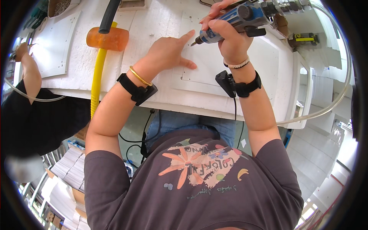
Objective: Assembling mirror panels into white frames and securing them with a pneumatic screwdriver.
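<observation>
My right hand (230, 36) is wrapped round a blue and grey air screwdriver (234, 17), which lies tilted with its tip pointing down and left. The tip hovers over or touches a flat white panel (245, 65); I cannot tell which. My left hand (170, 51) rests at the panel's left side, holding nothing I can see. Its index finger and thumb are spread apart, the index fingertip close to the tool's tip. Small dark holes or screws dot the panel's left edge.
An orange-headed mallet (107, 39) with a yellow handle lies left of my left arm, beside a black ribbed handle (110, 15). A clear air hose (348, 65) loops down the right. At far left, another person's hand (22, 51) is over another white panel (55, 46).
</observation>
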A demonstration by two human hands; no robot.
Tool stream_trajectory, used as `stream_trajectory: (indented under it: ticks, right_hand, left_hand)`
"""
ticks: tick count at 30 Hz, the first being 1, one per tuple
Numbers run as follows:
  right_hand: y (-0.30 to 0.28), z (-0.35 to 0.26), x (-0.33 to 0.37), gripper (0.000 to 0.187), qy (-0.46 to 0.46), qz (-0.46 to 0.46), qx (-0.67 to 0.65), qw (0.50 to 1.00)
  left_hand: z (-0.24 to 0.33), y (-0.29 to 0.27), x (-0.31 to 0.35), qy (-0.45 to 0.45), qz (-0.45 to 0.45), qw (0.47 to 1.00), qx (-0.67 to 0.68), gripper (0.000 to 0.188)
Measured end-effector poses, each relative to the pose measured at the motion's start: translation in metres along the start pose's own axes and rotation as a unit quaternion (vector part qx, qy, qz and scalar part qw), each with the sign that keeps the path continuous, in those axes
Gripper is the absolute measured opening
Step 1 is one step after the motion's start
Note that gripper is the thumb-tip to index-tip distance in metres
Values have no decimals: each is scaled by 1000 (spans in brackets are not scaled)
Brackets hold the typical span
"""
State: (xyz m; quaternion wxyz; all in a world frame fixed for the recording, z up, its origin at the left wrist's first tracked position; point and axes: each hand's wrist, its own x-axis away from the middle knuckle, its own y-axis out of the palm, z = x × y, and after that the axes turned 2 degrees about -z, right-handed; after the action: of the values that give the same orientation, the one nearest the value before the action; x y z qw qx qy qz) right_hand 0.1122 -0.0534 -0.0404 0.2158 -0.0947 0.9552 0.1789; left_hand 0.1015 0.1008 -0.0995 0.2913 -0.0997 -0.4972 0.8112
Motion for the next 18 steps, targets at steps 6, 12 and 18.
stream_trajectory:
  ticks: [6, 12, 18]
  right_hand:
    - [2, 5, -2, 36, 13, -4, 16, 1000]
    - [8, 12, -5, 32, 41, -8, 22, 999]
    - [8, 17, -6, 28, 56, -30, 54, 996]
  left_hand:
    - [-1, 0, 1, 6, 4, 1000, -1, 97]
    - [-1, 1, 1, 7, 7, 1000, -5, 94]
    - [-1, 0, 1, 19, 17, 1000, 14, 76]
